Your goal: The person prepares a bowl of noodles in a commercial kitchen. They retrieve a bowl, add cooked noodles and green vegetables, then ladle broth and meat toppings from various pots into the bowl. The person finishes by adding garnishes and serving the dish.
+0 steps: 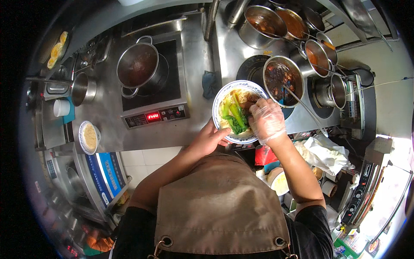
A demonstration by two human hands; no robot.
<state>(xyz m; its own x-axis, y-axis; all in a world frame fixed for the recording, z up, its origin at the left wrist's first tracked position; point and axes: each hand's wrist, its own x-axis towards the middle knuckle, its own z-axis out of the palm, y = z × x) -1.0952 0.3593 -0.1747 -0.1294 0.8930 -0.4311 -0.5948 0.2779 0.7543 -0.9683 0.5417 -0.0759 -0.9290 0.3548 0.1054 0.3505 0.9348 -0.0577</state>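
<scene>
My left hand, bare, grips the lower left rim of a white bowl with a blue pattern, thumb over the edge. In the bowl are pale noodles, green bok choy and brown pieces that look like meat. My right hand, in a clear plastic glove, reaches over the bowl's right side. Its fingers are bent down at the brown pieces, and whether they pinch one is hidden. Just beyond this hand stands a steel pot of dark braised food, with a ladle leaning out of it.
A steaming two-handled pot sits on an induction cooker with a lit display. A blue cloth lies on the steel counter. Several sauce pots crowd the back right. A small patterned bowl of pale powdery food stands at the counter's left edge.
</scene>
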